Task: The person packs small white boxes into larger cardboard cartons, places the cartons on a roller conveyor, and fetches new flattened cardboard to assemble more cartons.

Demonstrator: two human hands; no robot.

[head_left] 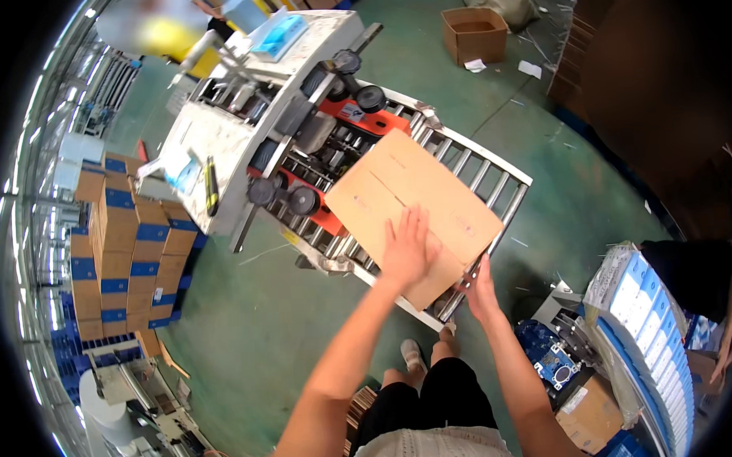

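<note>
A brown cardboard box (417,190) lies on the roller conveyor (506,191), its far end against the case-sealing machine (314,138). A seam runs across the box's top, and a flap area slopes down at the near end. My left hand (409,249) rests flat on the top near the seam, fingers spread and pointing away from me. At the near right corner, my right hand (483,293) grips the end of the box; its fingers curl against the side and are partly hidden.
Stacked brown-and-blue cartons (125,253) stand at left. A yellow-and-black cutter (211,185) and a blue packet (279,38) lie on the machine's white top. An open carton (474,36) sits on the floor at the far right. Bundled blue-and-white flat packs (640,332) stand at right.
</note>
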